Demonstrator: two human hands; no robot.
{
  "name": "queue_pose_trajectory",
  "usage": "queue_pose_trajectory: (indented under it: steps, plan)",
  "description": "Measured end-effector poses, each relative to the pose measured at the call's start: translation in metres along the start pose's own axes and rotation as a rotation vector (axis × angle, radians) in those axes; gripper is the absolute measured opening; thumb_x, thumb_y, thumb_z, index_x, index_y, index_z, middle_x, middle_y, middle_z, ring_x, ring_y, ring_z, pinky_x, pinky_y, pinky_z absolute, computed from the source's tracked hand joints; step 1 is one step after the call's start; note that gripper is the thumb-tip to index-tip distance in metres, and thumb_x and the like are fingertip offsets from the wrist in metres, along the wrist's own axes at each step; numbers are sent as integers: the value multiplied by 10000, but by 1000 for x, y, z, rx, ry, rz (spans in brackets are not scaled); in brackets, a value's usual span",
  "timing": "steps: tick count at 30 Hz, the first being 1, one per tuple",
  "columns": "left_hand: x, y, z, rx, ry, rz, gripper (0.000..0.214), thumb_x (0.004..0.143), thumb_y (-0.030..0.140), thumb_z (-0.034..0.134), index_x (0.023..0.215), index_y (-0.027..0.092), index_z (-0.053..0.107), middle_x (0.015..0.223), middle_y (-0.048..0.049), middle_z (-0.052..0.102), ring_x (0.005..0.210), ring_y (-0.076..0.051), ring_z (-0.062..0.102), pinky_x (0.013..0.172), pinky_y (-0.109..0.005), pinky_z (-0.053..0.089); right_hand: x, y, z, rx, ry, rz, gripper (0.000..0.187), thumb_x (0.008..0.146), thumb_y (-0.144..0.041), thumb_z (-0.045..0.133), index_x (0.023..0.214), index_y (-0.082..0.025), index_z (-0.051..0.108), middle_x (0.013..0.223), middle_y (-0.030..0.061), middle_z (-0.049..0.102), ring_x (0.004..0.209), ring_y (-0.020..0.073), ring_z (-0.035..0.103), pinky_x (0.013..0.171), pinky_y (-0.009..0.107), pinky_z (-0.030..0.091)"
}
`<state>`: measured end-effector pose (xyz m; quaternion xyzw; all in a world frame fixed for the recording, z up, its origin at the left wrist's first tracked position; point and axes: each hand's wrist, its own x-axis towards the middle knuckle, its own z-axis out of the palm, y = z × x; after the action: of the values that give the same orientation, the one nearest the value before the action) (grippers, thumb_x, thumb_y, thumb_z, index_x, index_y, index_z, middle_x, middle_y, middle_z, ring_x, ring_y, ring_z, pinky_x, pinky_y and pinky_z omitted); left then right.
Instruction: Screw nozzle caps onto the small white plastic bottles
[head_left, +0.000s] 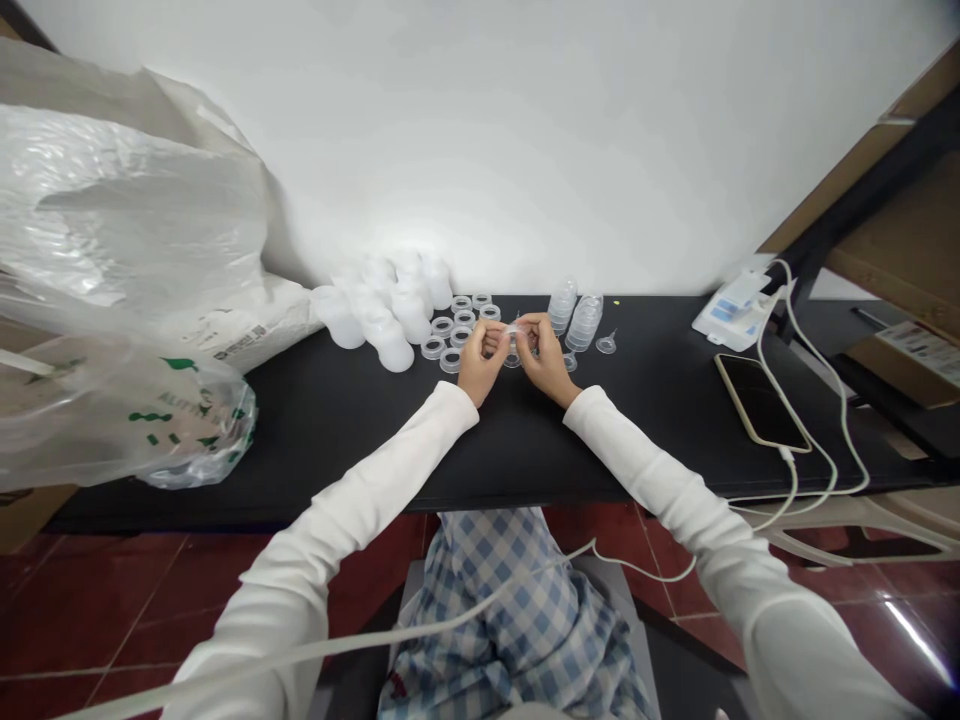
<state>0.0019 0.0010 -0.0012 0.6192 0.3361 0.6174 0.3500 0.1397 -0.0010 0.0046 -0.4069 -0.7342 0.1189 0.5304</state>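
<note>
My left hand (482,362) and my right hand (546,358) meet over the black table (360,430), fingers pinched together on a small clear plastic part (514,330) held between them. Just left of my hands lie several clear plastic rings (453,338). Behind those stand several white plastic bottles (386,310). To the right of my hands are short stacks of clear caps (574,312) and one small clear funnel-shaped piece (606,344).
Big clear plastic bags (120,300) fill the table's left end. A phone (759,402) lies face up at the right, plugged into a white cable (817,440). A white charger pack (733,308) sits by the wall. Cardboard boxes (900,250) stand on the right.
</note>
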Motion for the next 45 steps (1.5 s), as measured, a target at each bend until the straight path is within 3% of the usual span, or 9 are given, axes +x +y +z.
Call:
queue_pose_trajectory:
  steps: [4,7,13,18,22,30,37,41,45]
  plan:
    - [-1,2,-3,82,-14,72,331,876,524,675,942,208,601,840,-24,635,731,-132,600,662,-267,508,2,2,-8,-194,-90,-100,279,1031,-423,419,1126,-224,589,989,80,681,834,223,586,848,412,406]
    - [1,1,-8,148,-39,116,294,871,484,696,933,212,602,822,-20,631,713,-142,583,682,-289,511,5,5,-12,-280,-158,-161,286,1033,-418,412,1064,-221,616,914,80,679,827,237,574,832,408,400]
    - [7,-1,-14,309,-117,227,244,947,453,585,945,210,604,829,-34,631,683,-149,559,671,-305,506,8,12,-15,-329,-163,-176,291,1034,-417,407,1010,-219,618,897,105,656,887,277,563,837,436,415]
    - [7,-4,-10,225,-89,192,368,917,571,594,996,212,599,919,-62,652,782,-170,624,729,-330,549,7,15,-14,-306,-140,-167,367,1040,-471,358,1062,-196,601,963,142,663,899,291,584,829,467,445]
    - [2,-8,-6,117,-78,135,435,884,607,623,1060,210,588,1009,-85,652,915,-189,666,810,-349,585,5,11,-17,-229,-148,-148,326,1034,-442,390,1135,-191,571,1041,144,670,918,282,612,847,454,455]
    - [2,-16,-3,85,-91,161,307,855,420,710,1008,209,549,995,-58,641,907,-162,681,842,-340,595,8,12,-24,-265,-249,-232,216,997,-302,456,1157,-223,578,1069,100,683,937,260,596,831,414,429]
    - [4,-11,-5,125,-61,116,243,803,230,740,966,211,562,961,-36,634,897,-173,656,862,-367,579,4,12,-13,-347,-148,-210,199,965,-199,451,1098,-214,598,1007,101,683,906,264,578,799,409,410]
    - [5,-11,-4,145,-37,116,216,823,239,731,961,208,568,938,-36,635,878,-173,650,848,-370,580,3,13,-6,-374,-153,-193,221,970,-186,422,1106,-192,596,1005,120,679,906,273,585,807,411,411]
    - [5,-13,-3,193,-52,149,233,885,355,688,988,200,549,934,-44,647,860,-162,659,805,-348,592,3,14,-6,-386,-169,-182,268,1006,-234,363,1117,-169,598,1028,140,682,934,280,609,832,422,432]
